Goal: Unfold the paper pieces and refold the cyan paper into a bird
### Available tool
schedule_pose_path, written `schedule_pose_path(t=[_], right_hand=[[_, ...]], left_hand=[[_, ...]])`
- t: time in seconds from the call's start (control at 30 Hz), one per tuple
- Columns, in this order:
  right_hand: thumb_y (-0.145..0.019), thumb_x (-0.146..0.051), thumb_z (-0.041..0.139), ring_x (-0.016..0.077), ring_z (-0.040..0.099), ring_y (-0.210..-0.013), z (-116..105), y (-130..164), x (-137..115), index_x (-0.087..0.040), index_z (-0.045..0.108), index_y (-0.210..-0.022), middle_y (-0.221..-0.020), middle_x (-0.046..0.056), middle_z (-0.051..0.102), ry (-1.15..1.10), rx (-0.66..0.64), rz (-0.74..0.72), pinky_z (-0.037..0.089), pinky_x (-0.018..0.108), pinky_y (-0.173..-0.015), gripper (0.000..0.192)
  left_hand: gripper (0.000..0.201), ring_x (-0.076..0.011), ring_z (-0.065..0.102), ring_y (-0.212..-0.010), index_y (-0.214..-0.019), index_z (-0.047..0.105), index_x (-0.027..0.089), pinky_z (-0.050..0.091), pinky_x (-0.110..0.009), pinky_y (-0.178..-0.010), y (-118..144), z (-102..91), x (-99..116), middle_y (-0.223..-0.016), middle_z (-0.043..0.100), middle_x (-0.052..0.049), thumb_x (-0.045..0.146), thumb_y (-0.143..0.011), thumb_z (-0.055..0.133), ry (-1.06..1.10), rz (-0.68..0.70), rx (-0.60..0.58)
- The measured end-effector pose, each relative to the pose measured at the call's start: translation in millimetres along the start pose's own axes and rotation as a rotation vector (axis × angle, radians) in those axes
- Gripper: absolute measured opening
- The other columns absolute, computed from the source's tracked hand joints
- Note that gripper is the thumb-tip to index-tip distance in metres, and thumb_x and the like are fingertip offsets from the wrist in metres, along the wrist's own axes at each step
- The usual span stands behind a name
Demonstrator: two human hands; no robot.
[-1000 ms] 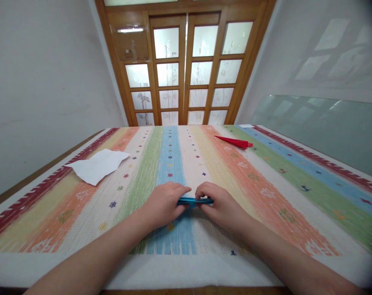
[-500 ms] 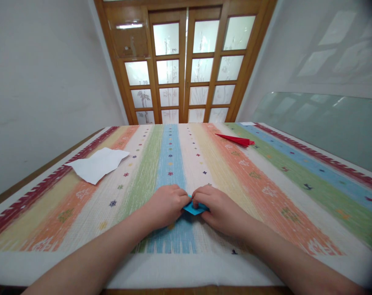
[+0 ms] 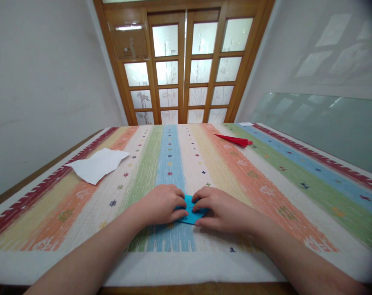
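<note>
Leftmost, a white paper sheet (image 3: 97,164), irregular in outline, flat on the striped cloth (image 3: 265,180) near the table's left edge, well apart from both hands. No print or writing readable on it.

Next, left hand (image 3: 163,204), palm down at the near middle of the table (image 3: 50,162), fingers curled and pressing on the left part of the blue folded paper (image 3: 190,214); thumb tip on the paper's near left edge.

Centre, blue folded paper lying flat on the cloth's blue stripe, between the two hands and partly hidden under their fingertips; only a small wedge showing. No marking legible on it.

Just right of that, right hand (image 3: 221,209), also palm down, fingers bent and pressing the right part of the same paper, fingertips nearly meeting those of the left hand.

Further right and far back, a red folded paper (image 3: 235,140), long and pointed, lying on the orange and white stripes, well apart from the hands.

Behind the table, wooden doors (image 3: 182,65) with frosted panes bearing a faint plant pattern; no words to read there. At the far right, a glass sheet (image 3: 321,123) leaning against the wall.
</note>
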State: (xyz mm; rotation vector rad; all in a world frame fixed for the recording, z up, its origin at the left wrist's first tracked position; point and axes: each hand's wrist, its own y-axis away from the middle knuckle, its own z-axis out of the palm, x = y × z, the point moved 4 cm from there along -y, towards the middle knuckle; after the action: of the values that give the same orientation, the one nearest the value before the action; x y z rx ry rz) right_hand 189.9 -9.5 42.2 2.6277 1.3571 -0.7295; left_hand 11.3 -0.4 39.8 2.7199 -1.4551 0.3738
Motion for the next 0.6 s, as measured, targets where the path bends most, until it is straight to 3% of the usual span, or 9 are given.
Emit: schedule_pose_path(t=[0.13,0.23,0.33,0.5,0.6], right_hand=[[-0.092,-0.023,0.065,0.0214,0.064,-0.093,2,0,4,-0.026,0.079,-0.096,-0.104,0.006,0.071,-0.015,0.023,0.015,0.048,0.035,-0.086,0.015],[-0.091,-0.016,0.063,0.0209,0.064,-0.093,6,-1,7,-0.026,0.079,-0.095,-0.105,0.006,0.070,-0.021,0.051,0.025,0.048,0.034,-0.085,0.019],[-0.089,-0.013,0.063,0.0207,0.063,-0.094,8,-2,8,-0.025,0.079,-0.092,-0.107,0.006,0.069,-0.014,0.065,0.051,0.047,0.034,-0.086,0.020],[-0.090,-0.013,0.063,0.0193,0.062,-0.093,8,-3,7,-0.025,0.078,-0.093,-0.104,0.005,0.069,-0.015,0.069,0.068,0.047,0.032,-0.085,0.019],[-0.088,-0.014,0.065,0.0201,0.062,-0.096,7,-2,9,-0.025,0.074,-0.105,-0.105,0.004,0.068,-0.022,0.113,0.088,0.046,0.032,-0.085,0.022]], left_hand=[[0.015,-0.0250,0.065,-0.090,-0.093,0.071,0.021,0.048,-0.037,-0.081,-1,4.3,-7,-0.097,0.071,-0.007,0.035,-0.090,0.064,-0.056,-0.099,0.042],[0.026,-0.0270,0.063,-0.090,-0.104,0.067,0.021,0.048,-0.038,-0.078,0,5.8,-13,-0.095,0.069,-0.008,0.042,-0.088,0.067,-0.095,-0.200,0.087],[0.027,-0.0268,0.061,-0.089,-0.099,0.068,0.021,0.048,-0.037,-0.076,-1,9.6,-16,-0.092,0.067,-0.008,0.046,-0.089,0.065,-0.117,-0.246,0.096],[0.017,-0.0248,0.062,-0.090,-0.095,0.071,0.020,0.048,-0.036,-0.078,-4,16.0,-21,-0.092,0.068,-0.007,0.034,-0.090,0.063,-0.058,-0.264,0.115],[0.016,-0.0244,0.062,-0.093,-0.099,0.072,0.020,0.048,-0.036,-0.082,-4,17.2,-24,-0.095,0.069,-0.006,0.029,-0.087,0.067,0.025,-0.295,0.150]])
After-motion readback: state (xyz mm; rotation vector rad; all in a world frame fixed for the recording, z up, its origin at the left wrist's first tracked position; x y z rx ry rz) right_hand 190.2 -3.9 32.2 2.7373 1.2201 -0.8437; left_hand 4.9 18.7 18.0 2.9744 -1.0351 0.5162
